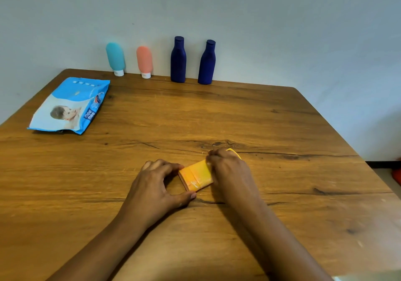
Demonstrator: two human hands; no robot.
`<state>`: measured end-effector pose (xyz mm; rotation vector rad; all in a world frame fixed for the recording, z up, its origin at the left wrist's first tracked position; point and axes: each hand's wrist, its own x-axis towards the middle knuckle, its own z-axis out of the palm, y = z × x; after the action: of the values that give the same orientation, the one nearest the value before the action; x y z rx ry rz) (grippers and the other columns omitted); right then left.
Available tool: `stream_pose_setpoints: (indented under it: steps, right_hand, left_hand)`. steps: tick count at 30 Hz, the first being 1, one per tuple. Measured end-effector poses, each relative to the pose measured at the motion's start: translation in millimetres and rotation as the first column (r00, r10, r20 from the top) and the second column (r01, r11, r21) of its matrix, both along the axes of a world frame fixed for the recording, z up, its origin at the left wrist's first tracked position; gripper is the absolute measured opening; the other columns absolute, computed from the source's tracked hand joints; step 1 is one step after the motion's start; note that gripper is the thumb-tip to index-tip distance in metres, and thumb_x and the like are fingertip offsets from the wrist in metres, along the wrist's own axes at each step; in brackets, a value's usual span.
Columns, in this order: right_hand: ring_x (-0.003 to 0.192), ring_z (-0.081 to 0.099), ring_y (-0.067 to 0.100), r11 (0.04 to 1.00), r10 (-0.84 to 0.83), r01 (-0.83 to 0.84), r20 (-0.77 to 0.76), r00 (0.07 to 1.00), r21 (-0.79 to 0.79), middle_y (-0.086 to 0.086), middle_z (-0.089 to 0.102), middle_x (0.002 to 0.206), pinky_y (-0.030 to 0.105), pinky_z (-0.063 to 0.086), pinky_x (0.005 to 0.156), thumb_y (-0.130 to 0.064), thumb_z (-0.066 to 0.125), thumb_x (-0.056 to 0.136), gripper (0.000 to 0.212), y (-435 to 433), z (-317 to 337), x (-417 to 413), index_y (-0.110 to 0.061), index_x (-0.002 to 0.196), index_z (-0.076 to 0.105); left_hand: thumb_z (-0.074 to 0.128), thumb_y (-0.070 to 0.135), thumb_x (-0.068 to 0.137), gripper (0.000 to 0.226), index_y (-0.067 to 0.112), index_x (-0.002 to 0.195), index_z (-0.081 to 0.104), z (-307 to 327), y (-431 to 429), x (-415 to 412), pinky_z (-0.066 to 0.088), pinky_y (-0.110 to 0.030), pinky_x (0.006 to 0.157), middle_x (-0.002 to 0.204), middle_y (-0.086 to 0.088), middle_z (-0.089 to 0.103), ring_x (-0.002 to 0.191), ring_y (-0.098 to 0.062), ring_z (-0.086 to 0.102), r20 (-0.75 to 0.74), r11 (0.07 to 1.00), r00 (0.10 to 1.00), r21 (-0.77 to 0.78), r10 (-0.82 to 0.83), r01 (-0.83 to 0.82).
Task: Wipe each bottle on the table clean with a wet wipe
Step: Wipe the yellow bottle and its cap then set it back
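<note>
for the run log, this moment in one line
yellow bottle: lying flat | left hand: pinches its end | right hand: curled over it | teal bottle, pink bottle, blue bottles: upright by wall | wipe pack: far left

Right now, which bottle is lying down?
The yellow bottle lies on its side; the teal tube, pink tube and two blue bottles stand upright.

Wipes pack (pixel 69 105) at table's far left: brand "mee mee" in white letters on a dark blue strip, read sideways. Other print on the pack too small to read. Bottles show no readable labels.
</note>
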<state>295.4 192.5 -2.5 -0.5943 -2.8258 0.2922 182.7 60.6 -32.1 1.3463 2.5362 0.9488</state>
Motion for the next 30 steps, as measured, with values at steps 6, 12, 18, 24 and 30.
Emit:
stream_pose_setpoints:
  steps: [6, 12, 18, 24, 30]
  right_hand:
    - [0.108, 0.056, 0.016, 0.981, 0.167, -0.173, -0.078, 0.983, -0.086, 0.001, 0.052, 0.128, 0.029, 0.05, 0.089, -0.006, 0.062, 0.082, 0.053, -41, -3, -2, -0.017, 0.131, 0.048]
    - [0.095, 0.057, 0.01, 0.993, -0.081, 0.082, -0.011, 0.997, 0.081, -0.002, 0.064, 0.112, 0.019, 0.049, 0.072, -0.011, 0.068, 0.078, 0.038, 8, -9, 12, -0.02, 0.115, 0.062]
    - [0.102, 0.046, 0.012, 0.99, -0.129, 0.133, -0.072, 0.989, 0.054, 0.0, 0.057, 0.118, 0.02, 0.039, 0.079, -0.01, 0.06, 0.084, 0.035, -3, -6, 1, -0.018, 0.118, 0.057]
    - [0.109, 0.045, 0.012, 0.998, 0.03, -0.029, -0.028, 0.999, 0.05, -0.001, 0.052, 0.124, 0.022, 0.042, 0.086, -0.012, 0.062, 0.085, 0.043, -11, -4, 4, -0.018, 0.126, 0.052]
    - [0.097, 0.053, 0.017, 0.98, -0.196, 0.198, -0.072, 0.978, 0.026, 0.0, 0.06, 0.107, 0.023, 0.04, 0.072, -0.005, 0.06, 0.083, 0.028, 27, -6, 5, -0.018, 0.109, 0.063]
  left_hand:
    - [0.066, 0.064, 0.054, 0.07, 0.028, 0.113, 0.062, -1, -3, -1, 0.036, -0.012, 0.073, 0.098, 0.015, 0.054, 0.097, -0.006, 0.045, 0.009, 0.999, 1.0, 0.039, -0.025, 0.025]
    - [0.076, 0.058, 0.059, 0.072, 0.032, 0.124, 0.056, 1, -1, 0, 0.032, -0.014, 0.074, 0.102, 0.019, 0.046, 0.1, 0.0, 0.036, -0.021, 1.0, 1.0, -0.017, 0.007, -0.007]
    - [0.076, 0.057, 0.059, 0.072, 0.032, 0.123, 0.056, 2, -1, 1, 0.033, -0.014, 0.074, 0.102, 0.019, 0.047, 0.1, -0.001, 0.038, -0.011, 1.0, 1.0, -0.014, 0.011, -0.012]
    - [0.077, 0.056, 0.058, 0.071, 0.031, 0.121, 0.058, 1, -3, 2, 0.03, -0.006, 0.072, 0.099, 0.019, 0.047, 0.098, -0.001, 0.039, -0.015, 1.0, 1.0, -0.007, 0.013, -0.013]
    - [0.075, 0.06, 0.058, 0.073, 0.032, 0.123, 0.057, 2, -1, 1, 0.028, -0.003, 0.071, 0.1, 0.02, 0.045, 0.097, 0.001, 0.036, -0.032, 1.0, 0.999, -0.015, -0.008, 0.008]
